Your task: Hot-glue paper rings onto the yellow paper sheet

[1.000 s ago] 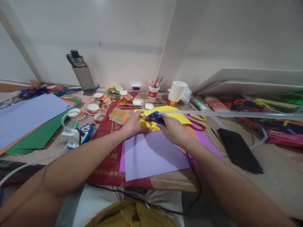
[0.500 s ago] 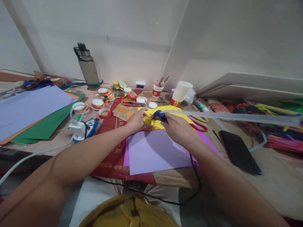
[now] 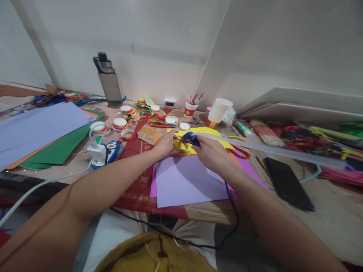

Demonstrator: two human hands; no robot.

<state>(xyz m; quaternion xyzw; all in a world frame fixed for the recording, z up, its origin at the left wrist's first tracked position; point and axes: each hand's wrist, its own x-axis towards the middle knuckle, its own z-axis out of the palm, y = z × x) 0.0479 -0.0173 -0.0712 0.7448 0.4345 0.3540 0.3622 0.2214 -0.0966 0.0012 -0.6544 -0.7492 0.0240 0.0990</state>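
Note:
My right hand (image 3: 208, 151) is closed round a blue glue gun (image 3: 193, 138), from whose back a long translucent glue stick (image 3: 263, 148) reaches to the right. Facing the gun's tip, my left hand (image 3: 166, 144) pinches a small yellow piece (image 3: 179, 144). Both hands are above yellow paper (image 3: 211, 132), which lies over purple sheets (image 3: 190, 181). A black cord hangs from below my right hand. Red-handled scissors (image 3: 241, 152) lie partly on the paper, to the right of my right hand.
At the back stand a bottle (image 3: 110, 85), a cup of pens (image 3: 190, 108) and stacked paper cups (image 3: 219, 111). Small round paper crafts (image 3: 120, 123), a power strip (image 3: 106, 155) and coloured sheets (image 3: 45, 128) are left. A phone (image 3: 287, 183) and craft supplies (image 3: 300, 139) lie right.
The long glue stick's far end has swung down and toward me. Both hands keep nearly the same place and hold the same things. The view has shifted slightly.

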